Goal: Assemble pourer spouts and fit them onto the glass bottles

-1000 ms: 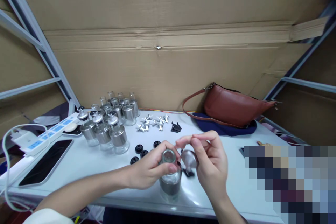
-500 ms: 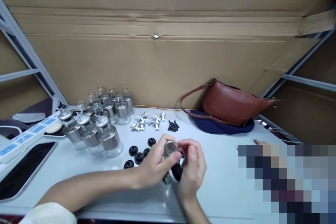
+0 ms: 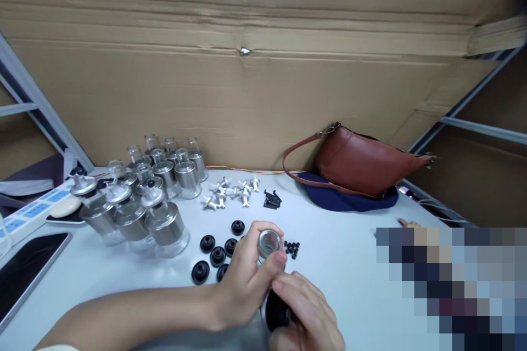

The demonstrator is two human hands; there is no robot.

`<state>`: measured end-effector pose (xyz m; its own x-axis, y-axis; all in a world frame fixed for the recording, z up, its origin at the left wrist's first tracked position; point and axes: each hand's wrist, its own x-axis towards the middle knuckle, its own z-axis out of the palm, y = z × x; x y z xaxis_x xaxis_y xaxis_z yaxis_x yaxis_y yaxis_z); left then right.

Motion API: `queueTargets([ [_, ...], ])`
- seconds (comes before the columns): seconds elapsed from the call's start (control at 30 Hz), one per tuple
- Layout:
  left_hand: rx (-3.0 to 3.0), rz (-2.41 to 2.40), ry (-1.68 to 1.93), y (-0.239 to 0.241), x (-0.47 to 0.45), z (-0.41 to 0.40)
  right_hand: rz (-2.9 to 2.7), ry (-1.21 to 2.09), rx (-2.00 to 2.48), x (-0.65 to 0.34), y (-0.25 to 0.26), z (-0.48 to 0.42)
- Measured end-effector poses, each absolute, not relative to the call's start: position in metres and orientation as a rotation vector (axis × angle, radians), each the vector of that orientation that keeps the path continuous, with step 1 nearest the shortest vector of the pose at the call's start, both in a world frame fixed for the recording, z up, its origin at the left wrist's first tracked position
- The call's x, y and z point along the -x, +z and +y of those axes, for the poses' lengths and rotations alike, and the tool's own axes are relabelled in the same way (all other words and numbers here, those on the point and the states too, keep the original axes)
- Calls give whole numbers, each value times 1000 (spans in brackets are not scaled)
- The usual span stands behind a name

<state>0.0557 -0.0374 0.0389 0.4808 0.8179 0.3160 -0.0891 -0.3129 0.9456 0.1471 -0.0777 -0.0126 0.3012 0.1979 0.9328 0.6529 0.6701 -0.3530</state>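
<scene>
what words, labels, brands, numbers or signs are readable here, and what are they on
No text can be read.
Long white power strip with blue panels: any markings are too small and blurred.
Clear glass bottle in the left hand: no lettering visible.
Round silver-and-black cap in the right hand: none visible.
Reddish-brown leather bag: none visible.

Soft, cool light brightens the table, while blocky pixels hide the lower right corner.
</scene>
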Motion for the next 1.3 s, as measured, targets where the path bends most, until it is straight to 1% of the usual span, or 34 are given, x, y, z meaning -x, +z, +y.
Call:
queueTargets([
  [0.07, -1665, 642, 1011, 41, -56, -37, -1323, -294, 803, -149, -17, -80],
  [0.2, -1708, 605, 968, 42, -56, -35, -1251, 54, 710, -160, -19, -88],
  [0.27, -1741, 556, 963, 41, -54, -33, -1102, 268, 732, -171, -14, -92],
  [0.37, -1821, 452, 971, 38, -53, -30, -680, 688, 772, -184, 3, -92],
  [0.4, -1837, 428, 978, 37, -53, -29, -561, 743, 778, -185, 9, -91],
  [0.5, -1831, 470, 977, 37, -54, -30, -476, 620, 868, -180, 16, -86],
  [0.6, -1806, 542, 946, 41, -55, -33, -744, 400, 957, -171, 13, -84],
  [0.67, -1820, 554, 930, 44, -53, -36, -822, 349, 911, -168, 14, -83],
  [0.83, -1843, 567, 894, 41, -50, -37, -749, 452, 751, -168, 44, -77],
  [0.97, -1768, 467, 969, 34, -54, -36, -863, 509, 814, -165, 64, -69],
  [1.13, -1683, 264, 1150, 24, -61, -34, -959, 709, 889, -166, 57, -66],
  [1.3, -1818, 167, 1260, 20, -60, -29, -996, 746, 868, -172, 50, -69],
])
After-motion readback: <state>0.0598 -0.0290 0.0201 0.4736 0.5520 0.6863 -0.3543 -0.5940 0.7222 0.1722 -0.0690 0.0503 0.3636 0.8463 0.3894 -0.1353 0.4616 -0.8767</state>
